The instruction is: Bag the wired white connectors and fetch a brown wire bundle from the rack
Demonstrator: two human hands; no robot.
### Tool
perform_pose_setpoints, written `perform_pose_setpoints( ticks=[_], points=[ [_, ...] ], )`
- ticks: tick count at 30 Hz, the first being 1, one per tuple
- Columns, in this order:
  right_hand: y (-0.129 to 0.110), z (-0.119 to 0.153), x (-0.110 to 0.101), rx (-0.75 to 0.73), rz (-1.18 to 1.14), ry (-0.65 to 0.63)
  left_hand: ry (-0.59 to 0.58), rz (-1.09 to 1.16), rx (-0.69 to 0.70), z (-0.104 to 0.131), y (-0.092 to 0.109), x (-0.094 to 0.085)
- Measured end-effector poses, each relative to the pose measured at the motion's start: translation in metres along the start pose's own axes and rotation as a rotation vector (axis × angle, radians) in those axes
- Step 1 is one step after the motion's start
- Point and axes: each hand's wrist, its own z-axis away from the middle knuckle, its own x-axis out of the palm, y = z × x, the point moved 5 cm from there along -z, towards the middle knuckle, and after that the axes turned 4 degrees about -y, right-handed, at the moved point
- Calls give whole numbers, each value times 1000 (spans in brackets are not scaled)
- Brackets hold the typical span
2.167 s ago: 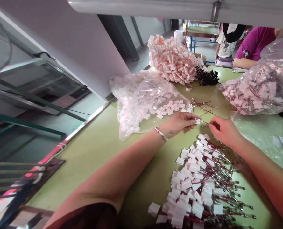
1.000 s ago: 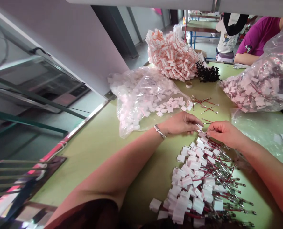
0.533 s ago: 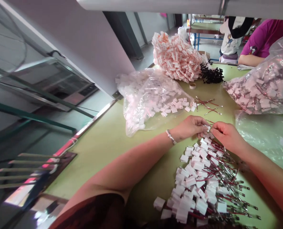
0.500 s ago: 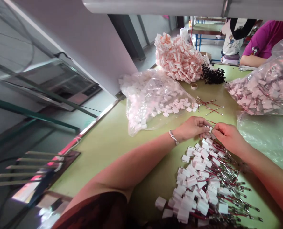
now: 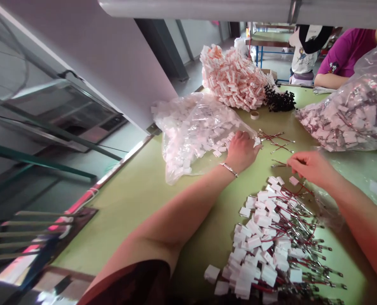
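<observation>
My left hand (image 5: pixel 243 149), palm down with a bracelet at the wrist, reaches over loose white plastic connector housings (image 5: pixel 218 151) at the mouth of a clear bag. Its fingers curl out of sight beneath it, so their grip cannot be told. My right hand (image 5: pixel 311 167) is closed in a pinch at the near end of a short red wire (image 5: pixel 280 163) with metal ends. Just below it a white housing (image 5: pixel 294 181) with a red wire shows slightly blurred. Nearer me spreads a pile of white housings (image 5: pixel 261 222) fitted with red wires and metal terminals.
More red wires (image 5: pixel 275 136) lie crossed beyond my hands. Behind stand a clear bag (image 5: pixel 175 144), a heap of pinkish-white parts (image 5: pixel 235 78), black parts (image 5: pixel 279 99) and a tape roll (image 5: pixel 254 115). A filled bag (image 5: pixel 350 123) sits right, near a person in a purple sleeve (image 5: pixel 347 51).
My hands have parted. The left moved away and left to the housings by the bag. The right let go of the wired housing, which is now above the pile, and moved to a red wire.
</observation>
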Motion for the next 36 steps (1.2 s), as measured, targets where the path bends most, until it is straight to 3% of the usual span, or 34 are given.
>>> perform_pose_setpoints(
  ticks=[3, 10, 13, 19, 23, 31, 36],
  points=[
    [16, -20, -4, 7, 238, 155, -3, -45, -52, -2, 1, 11],
    [18, -30, 27, 29, 524, 97, 42, 194, 53, -3, -1, 12],
    [21, -29, 26, 62, 527, 81, 13, 446, -43, 2, 1, 9],
    [16, -26, 24, 80, 582, 73, -127, 1256, -328, 19, 9, 13],
    [15, -26, 27, 63, 585, 38, -210, 1503, -408, 25, 12, 19],
    [8, -18, 9, -25, 357, 194, -301, 1633, -463, 31, 16, 27],
    [-6, -8, 16, -94, 318, 128, -345, 1632, -390, 33, 24, 23]
  ],
)
